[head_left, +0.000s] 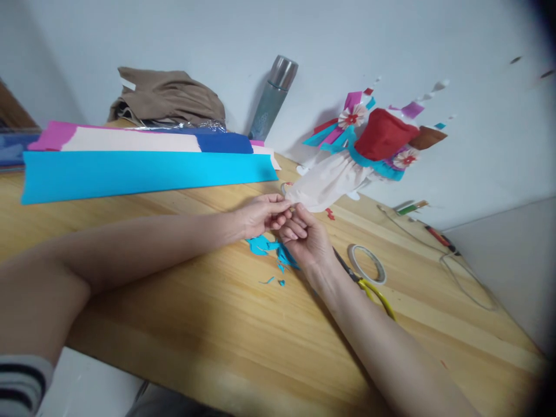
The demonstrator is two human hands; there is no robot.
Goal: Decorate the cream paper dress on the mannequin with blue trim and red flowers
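Basically, left hand (pixel 266 214) has its fingers pinched on the hem of the pale paper skirt (pixel 328 179), near the wall; right hand (pixel 309 237) has fingers curled together at the same hem, can't tell if gripping. Right hand partly hides blue scraps (pixel 259 244) on the tabletop (pixel 195 324), its forearm blocks some of the yellow-handled scissors (pixel 362 284), tape roll (pixel 381 273) just beside.

The person's left arm (pixel 152 240) and right arm (pixel 386 341) reach inward; left hand (pixel 263 214) and right hand (pixel 309 237) nearly meet, fingers curled, thumbs extended toward each other.
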